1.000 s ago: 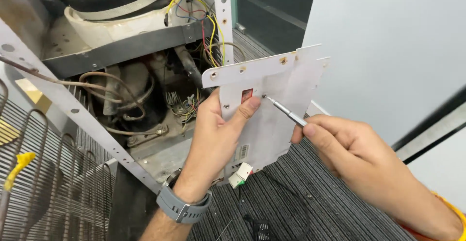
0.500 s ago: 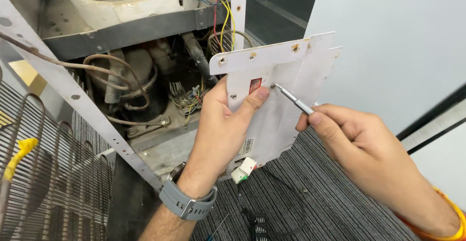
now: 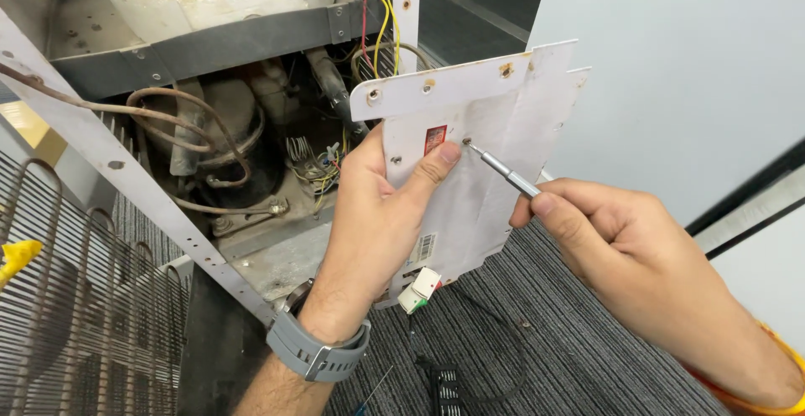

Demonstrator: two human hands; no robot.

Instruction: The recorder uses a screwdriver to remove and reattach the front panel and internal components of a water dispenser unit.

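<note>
My left hand (image 3: 373, 223) grips a white sheet-metal cover plate (image 3: 495, 131) from its left edge, thumb pressed on the face next to a small red label (image 3: 435, 138). My right hand (image 3: 620, 257) holds a thin silver screwdriver (image 3: 503, 173), whose tip rests on a screw (image 3: 466, 142) in the plate. A white and green connector (image 3: 418, 288) hangs at the plate's bottom edge. A grey watch sits on my left wrist.
Behind the plate is the open rear of a refrigerator with a dark compressor (image 3: 222, 131), copper tubes and coloured wires (image 3: 373, 22). Condenser coil grid (image 3: 75, 315) lies at the left. Grey ribbed carpet (image 3: 545, 349) below, a pale wall panel (image 3: 671, 64) at right.
The view has shifted closer and lower. The screwdriver tip has moved left onto the screw in the plate; my left hand keeps its grip.
</note>
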